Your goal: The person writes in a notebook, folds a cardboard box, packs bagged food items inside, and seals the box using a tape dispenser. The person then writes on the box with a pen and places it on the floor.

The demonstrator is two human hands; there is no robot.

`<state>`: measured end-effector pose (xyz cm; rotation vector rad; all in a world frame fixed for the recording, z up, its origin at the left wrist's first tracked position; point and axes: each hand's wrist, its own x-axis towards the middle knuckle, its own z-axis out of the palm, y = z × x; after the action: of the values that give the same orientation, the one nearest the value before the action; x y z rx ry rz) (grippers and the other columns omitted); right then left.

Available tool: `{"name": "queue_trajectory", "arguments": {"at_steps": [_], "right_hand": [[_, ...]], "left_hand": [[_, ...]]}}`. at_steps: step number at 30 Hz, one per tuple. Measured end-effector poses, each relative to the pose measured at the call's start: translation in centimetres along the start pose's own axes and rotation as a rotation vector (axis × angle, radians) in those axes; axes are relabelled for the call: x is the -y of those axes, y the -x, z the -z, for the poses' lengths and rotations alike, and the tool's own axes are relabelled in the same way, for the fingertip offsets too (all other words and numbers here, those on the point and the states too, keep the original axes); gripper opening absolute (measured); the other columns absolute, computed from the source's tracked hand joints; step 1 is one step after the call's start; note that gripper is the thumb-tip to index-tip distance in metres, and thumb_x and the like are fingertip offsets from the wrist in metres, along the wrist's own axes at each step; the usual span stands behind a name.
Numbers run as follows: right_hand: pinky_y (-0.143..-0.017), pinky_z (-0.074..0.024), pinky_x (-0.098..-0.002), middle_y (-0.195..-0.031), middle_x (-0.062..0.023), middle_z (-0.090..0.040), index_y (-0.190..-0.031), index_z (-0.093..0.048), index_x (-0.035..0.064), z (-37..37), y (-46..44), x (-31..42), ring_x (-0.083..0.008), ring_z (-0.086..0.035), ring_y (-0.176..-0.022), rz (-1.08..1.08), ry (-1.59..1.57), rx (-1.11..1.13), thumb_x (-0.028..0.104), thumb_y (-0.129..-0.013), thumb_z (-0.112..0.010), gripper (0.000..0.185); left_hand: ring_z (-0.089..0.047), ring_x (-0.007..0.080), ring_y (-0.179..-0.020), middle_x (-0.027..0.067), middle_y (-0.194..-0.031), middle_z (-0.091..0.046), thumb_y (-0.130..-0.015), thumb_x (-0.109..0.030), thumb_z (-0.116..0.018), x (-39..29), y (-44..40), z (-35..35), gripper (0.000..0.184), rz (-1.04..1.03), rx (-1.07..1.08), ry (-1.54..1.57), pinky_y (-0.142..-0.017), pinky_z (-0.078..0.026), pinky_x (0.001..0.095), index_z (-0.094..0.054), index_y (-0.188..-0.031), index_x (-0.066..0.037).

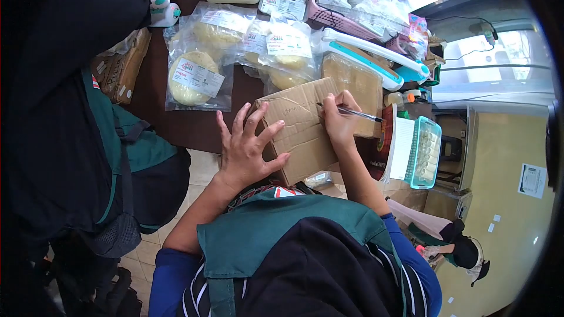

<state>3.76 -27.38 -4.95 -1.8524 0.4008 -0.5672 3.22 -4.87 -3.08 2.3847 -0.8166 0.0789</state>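
A cardboard box (299,147) lies tilted before me at the table's edge, with faint handwriting on its upper face. My right hand (341,118) pinches a pen (365,115), its tip resting on the cardboard near the writing. Spread over the box's left edge, my left hand (249,144) lies with fingers apart and steadies it. Beyond the box are clear bags holding round, pale flat items with labels; the nearest labelled bag (198,79) is to the left. Another bag (288,47) sits behind the box.
A second cardboard box (358,85) stands behind right, beside a white and teal bag sealer (376,58). At right are a teal basket (437,152) of rolls and a paper stack (402,147). A pink basket (317,9) stands at the back. Co-workers are at left and far right.
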Motion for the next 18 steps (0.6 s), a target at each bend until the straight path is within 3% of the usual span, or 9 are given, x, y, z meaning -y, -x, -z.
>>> {"name": "queue_trajectory", "arguments": {"at_steps": [7, 9, 16, 18], "right_hand": [[-0.046, -0.031, -0.0257, -0.058, -0.0032, -0.034, -0.059, -0.031, 0.0024, -0.2, 0.0, 0.5, -0.0093, -0.035, -0.05, -0.091, -0.098, -0.074, -0.002, -0.079, -0.058, 0.034], [-0.046, -0.0305, -0.026, -0.058, -0.0029, -0.034, -0.059, -0.031, 0.0027, 0.0, -0.4, -0.4, -0.0093, -0.035, -0.051, 0.048, 0.019, -0.027, -0.002, -0.079, -0.057, 0.034], [-0.046, -0.029, -0.0267, -0.058, -0.0031, -0.034, -0.059, -0.03, 0.0029, -0.1, -0.2, -0.5, -0.0091, -0.033, -0.051, -0.011, -0.042, -0.052, -0.002, -0.078, -0.057, 0.034], [-0.046, -0.0301, -0.0263, -0.058, -0.0028, -0.033, -0.059, -0.03, 0.0028, 0.0, -0.3, -0.7, -0.0086, -0.034, -0.052, 0.105, 0.099, -0.085, -0.002, -0.079, -0.057, 0.034]], "left_hand": [[-0.031, 0.0319, -0.128, 0.0066, -0.136, -0.037, -0.063, -0.048, -0.07, 0.0, 0.0, -0.1, 0.059, -0.007, -0.012, -0.011, -0.1, -0.007, 0.0672, -0.055, -0.117, -0.028], [-0.031, 0.0318, -0.128, 0.0066, -0.136, -0.037, -0.063, -0.048, -0.07, -0.1, 0.0, -0.1, 0.059, -0.01, -0.011, -0.011, -0.1, -0.007, 0.0672, -0.055, -0.116, -0.028], [-0.031, 0.0318, -0.128, 0.0065, -0.136, -0.037, -0.063, -0.048, -0.07, -0.1, -0.1, -0.2, 0.058, -0.007, -0.018, -0.013, -0.101, -0.007, 0.0672, -0.056, -0.116, -0.027], [-0.031, 0.0318, -0.128, 0.0065, -0.136, -0.037, -0.063, -0.048, -0.069, -0.1, 0.0, -0.1, 0.058, -0.005, -0.013, -0.013, -0.101, -0.007, 0.0672, -0.056, -0.116, -0.027]]}}
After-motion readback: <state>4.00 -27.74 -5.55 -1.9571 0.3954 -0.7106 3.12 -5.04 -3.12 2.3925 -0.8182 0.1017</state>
